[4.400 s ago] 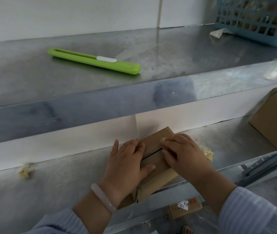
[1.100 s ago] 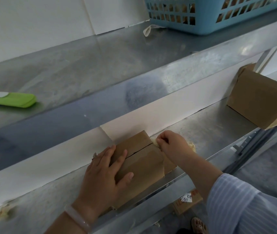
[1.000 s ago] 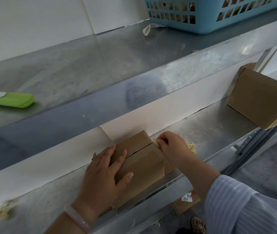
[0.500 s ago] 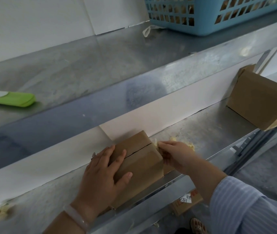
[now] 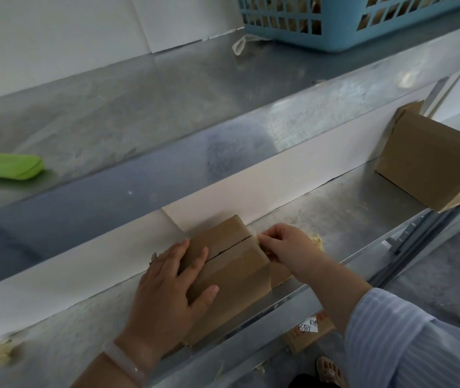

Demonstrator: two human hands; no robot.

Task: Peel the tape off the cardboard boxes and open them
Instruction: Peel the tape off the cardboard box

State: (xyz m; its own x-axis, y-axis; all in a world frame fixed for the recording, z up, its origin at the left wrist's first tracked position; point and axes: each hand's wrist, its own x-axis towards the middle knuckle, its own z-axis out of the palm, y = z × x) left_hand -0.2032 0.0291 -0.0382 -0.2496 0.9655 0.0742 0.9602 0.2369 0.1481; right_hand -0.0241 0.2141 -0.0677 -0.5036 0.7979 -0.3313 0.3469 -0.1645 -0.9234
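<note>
A small brown cardboard box (image 5: 234,264) lies on the lower metal shelf (image 5: 363,203), its top flaps meeting at a dark seam. My left hand (image 5: 170,292) lies flat on the box's left side with fingers spread, pressing it down. My right hand (image 5: 284,245) is at the box's right end, fingertips pinching a pale strip of tape (image 5: 259,238) at the end of the seam. The rest of the tape is hidden by the hand.
A second cardboard box (image 5: 430,161) stands at the right end of the lower shelf. On the upper shelf lie a green box cutter (image 5: 7,166) at left and a blue basket (image 5: 349,18) at the back right. Tape scraps (image 5: 317,242) lie behind my right hand.
The view swung right since the oldest frame. My right hand shifted from the seam's middle to the box's right end and now pinches the tape there. The left hand stays put.
</note>
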